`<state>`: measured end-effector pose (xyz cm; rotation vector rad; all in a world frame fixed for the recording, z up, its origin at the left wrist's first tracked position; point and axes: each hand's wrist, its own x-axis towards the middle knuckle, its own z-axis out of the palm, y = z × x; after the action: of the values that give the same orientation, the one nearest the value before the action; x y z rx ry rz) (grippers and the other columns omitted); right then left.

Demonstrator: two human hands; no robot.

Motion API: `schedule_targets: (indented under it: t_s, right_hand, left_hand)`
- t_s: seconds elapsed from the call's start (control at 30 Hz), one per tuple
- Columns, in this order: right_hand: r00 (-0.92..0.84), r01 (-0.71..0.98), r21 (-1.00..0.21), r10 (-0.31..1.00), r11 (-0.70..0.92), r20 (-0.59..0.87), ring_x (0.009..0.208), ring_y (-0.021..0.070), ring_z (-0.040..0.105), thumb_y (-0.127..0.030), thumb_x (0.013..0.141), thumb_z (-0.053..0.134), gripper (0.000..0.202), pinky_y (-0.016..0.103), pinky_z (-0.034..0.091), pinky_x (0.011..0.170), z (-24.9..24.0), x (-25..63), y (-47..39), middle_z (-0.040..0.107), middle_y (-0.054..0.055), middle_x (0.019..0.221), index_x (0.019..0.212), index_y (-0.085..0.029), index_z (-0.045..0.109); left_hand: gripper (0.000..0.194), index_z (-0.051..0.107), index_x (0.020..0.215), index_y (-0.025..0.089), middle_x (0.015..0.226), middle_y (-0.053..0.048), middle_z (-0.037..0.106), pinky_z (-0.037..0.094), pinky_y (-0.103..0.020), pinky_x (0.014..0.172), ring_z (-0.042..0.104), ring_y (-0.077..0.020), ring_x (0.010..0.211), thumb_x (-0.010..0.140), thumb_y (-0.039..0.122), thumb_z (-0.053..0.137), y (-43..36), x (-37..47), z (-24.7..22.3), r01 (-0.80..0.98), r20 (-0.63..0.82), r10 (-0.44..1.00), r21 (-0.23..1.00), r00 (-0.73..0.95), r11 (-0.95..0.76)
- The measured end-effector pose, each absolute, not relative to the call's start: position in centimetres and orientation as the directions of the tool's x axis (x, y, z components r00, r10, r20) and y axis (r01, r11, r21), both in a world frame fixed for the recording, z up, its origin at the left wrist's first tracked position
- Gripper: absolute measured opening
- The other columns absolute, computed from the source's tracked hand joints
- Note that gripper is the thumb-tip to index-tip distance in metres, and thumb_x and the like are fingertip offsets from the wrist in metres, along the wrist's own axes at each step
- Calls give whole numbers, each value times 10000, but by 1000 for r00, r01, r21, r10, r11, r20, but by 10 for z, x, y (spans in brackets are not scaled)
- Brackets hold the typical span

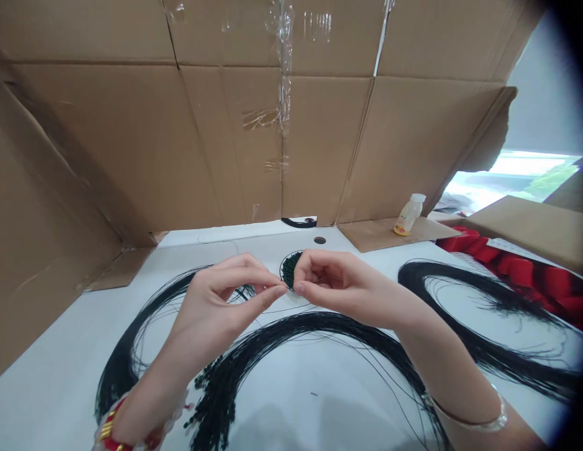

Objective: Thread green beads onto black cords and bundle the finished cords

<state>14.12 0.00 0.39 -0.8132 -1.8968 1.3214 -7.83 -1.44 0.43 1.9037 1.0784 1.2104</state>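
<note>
My left hand point(225, 297) and my right hand point(343, 282) meet fingertip to fingertip above the white table, both closed in a pinch. Whatever sits between the fingers is too small to make out. Just behind them, partly covered by my right fingers, is a small round dish of dark green bits point(288, 268) that look like beads. Below my hands a bundle of thin black cords point(320, 321) curves across the table, its lower left end thick with small dark knobs. Loose thin strands run near my hands.
Other coils of black cord lie at left point(116, 366) and right point(491, 354). Cardboard panels point(235, 144) wall off the back and left. A small white-capped bottle point(408, 216) stands on a cardboard flap. Red items point(521, 269) fill a box at far right. The table point(310, 401) has a round hole.
</note>
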Motion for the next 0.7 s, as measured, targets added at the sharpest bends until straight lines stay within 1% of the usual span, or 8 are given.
schedule_targets:
  t_s: [0.17, 0.37, 0.5, 0.57, 0.7]
  right_hand:
    - [-576, 99, -950, 795, 298, 189, 674, 115, 425, -304, 901, 758, 210, 243, 329, 592, 7, 143, -2, 517, -35, 742, 828, -193, 596]
    - [-596, 122, -939, 780, 321, 189, 674, 112, 428, -282, 910, 750, 193, 238, 337, 593, 8, 144, -2, 518, -38, 751, 828, -197, 598]
    - [-610, 121, -948, 776, 293, 162, 668, 108, 414, -289, 923, 741, 194, 237, 324, 580, 7, 145, -3, 505, -43, 749, 842, -203, 588]
    - [-609, 103, -955, 777, 277, 160, 669, 107, 411, -293, 925, 742, 194, 236, 321, 579, 7, 144, -3, 500, -44, 748, 850, -204, 588]
    - [-580, 57, -962, 793, 267, 186, 660, 101, 398, -292, 924, 750, 198, 230, 320, 573, 8, 142, -6, 480, -46, 735, 847, -199, 593]
  left_hand:
    - [160, 813, 712, 270, 775, -37, 721, 503, -287, 642, 644, -201, 730, 823, 384, 794, -13, -80, 6, 298, 298, 914, 878, 275, -376]
    - [129, 825, 727, 277, 788, -30, 719, 500, -266, 649, 641, -183, 739, 823, 359, 798, -14, -78, 6, 255, 298, 915, 895, 271, -367]
    - [126, 815, 724, 263, 785, -37, 720, 487, -268, 625, 632, -184, 727, 822, 339, 794, -14, -78, 4, 232, 316, 907, 894, 278, -383]
    - [127, 809, 711, 260, 774, -36, 715, 490, -276, 631, 623, -184, 717, 820, 320, 788, -15, -76, 3, 210, 339, 905, 895, 256, -395]
    - [98, 809, 720, 270, 745, -28, 690, 502, -292, 655, 598, -184, 711, 811, 250, 781, -23, -66, 4, 138, 432, 884, 879, 178, -457]
